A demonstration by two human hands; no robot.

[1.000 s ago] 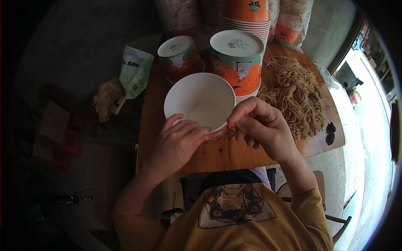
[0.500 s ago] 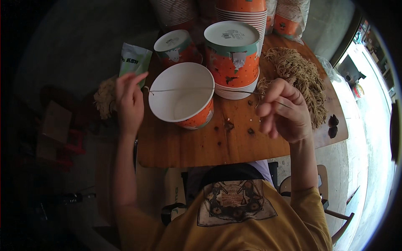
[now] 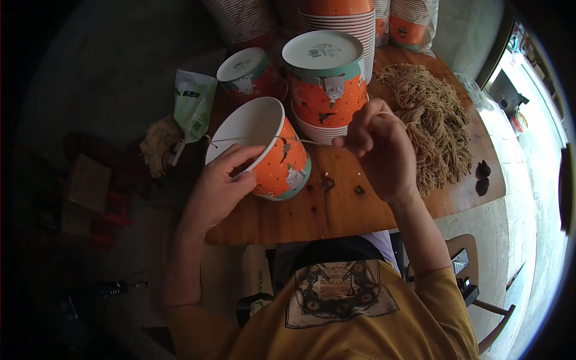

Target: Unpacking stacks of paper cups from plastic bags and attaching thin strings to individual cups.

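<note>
A white-lined orange paper bucket (image 3: pixel 273 162) stands tilted near the table's left edge, its mouth turned toward the upper left. My left hand (image 3: pixel 223 183) grips its near rim, fingers over the edge and thumb against the printed outside. A thin brown cord (image 3: pixel 309 142) runs across the bucket to my right hand (image 3: pixel 384 153), which is closed on it to the right of the bucket. At the bucket's left rim the cord has a small knotted end (image 3: pixel 211 143). Just beyond my right hand lies a heap of brown cords (image 3: pixel 435 129).
Behind the bucket, an upturned bucket (image 3: pixel 327 90) rests on a stack, with a smaller upturned tub (image 3: pixel 243 72) to its left. Taller stacks (image 3: pixel 337 36) stand at the back. A green-white pouch (image 3: pixel 195 105) and pale fibre bundle (image 3: pixel 159 144) are left; dark pieces (image 3: pixel 482 178) lie far right.
My left hand has come in rightward and down onto the bucket's rim. The bucket has tipped, showing more of its orange side. My right hand has shifted slightly left with the cord.
</note>
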